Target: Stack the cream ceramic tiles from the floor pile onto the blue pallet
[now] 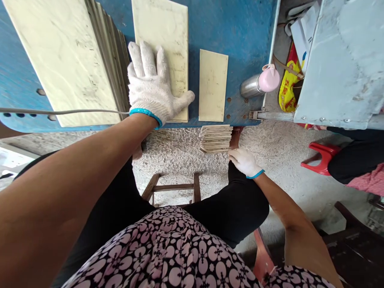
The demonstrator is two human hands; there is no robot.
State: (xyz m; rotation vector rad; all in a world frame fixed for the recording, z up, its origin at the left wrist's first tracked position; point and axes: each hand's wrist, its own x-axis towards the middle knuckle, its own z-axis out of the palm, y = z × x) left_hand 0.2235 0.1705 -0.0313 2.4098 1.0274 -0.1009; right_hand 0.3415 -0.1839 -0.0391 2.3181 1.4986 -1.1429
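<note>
My left hand [150,80], in a white knitted glove with a blue cuff, lies flat with fingers spread on a cream rectangular board [162,20]. To its left is a thick stack of larger cream boards [63,56]. A smaller cream board [213,84] lies by itself to the right. Below the table edge, thin cream strips [216,139] are piled in a small stack. Beside this stack's lower right corner my right hand [244,162], gloved alike, rests over my knee. Its fingers look extended, with nothing visible in them; whether they touch the stack I cannot tell.
The blue table [237,24] has a metal-edged right side and holes. A steel flask with a pink lid [259,83] stands near that side. A cable [66,112] crosses the left stack. Further right are a grey table [351,60], a red stool [319,158] and another seated person.
</note>
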